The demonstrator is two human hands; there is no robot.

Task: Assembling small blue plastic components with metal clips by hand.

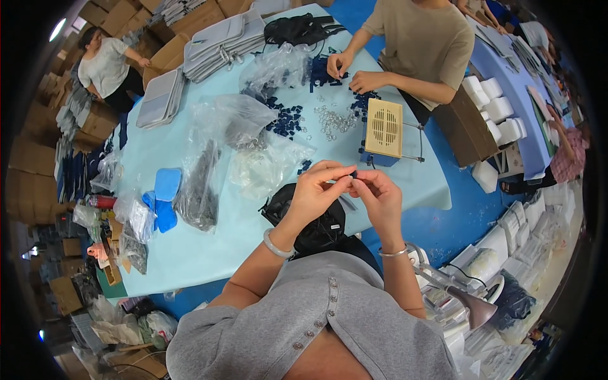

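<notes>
Over the table's near edge, my left hand (316,190) and my right hand (379,195) meet with fingertips pinched around a small dark navy piece (354,174). Fingers cover most of it, so its exact kind is hidden. Beyond my hands lie a scatter of small navy fabric pieces (286,120) and a pile of small silvery rings (334,120). Under my left wrist sits a black bag (316,225). To the far right of my hands stands a beige and blue box with a grille (384,128).
Clear plastic bags (247,126) and blue cloth pieces (167,196) cover parts of the light blue table (145,253). Grey folded panels (221,41) are stacked at the far left. Across the table a co-worker (424,44) handles navy pieces. White foam blocks (500,107) fill a carton at right.
</notes>
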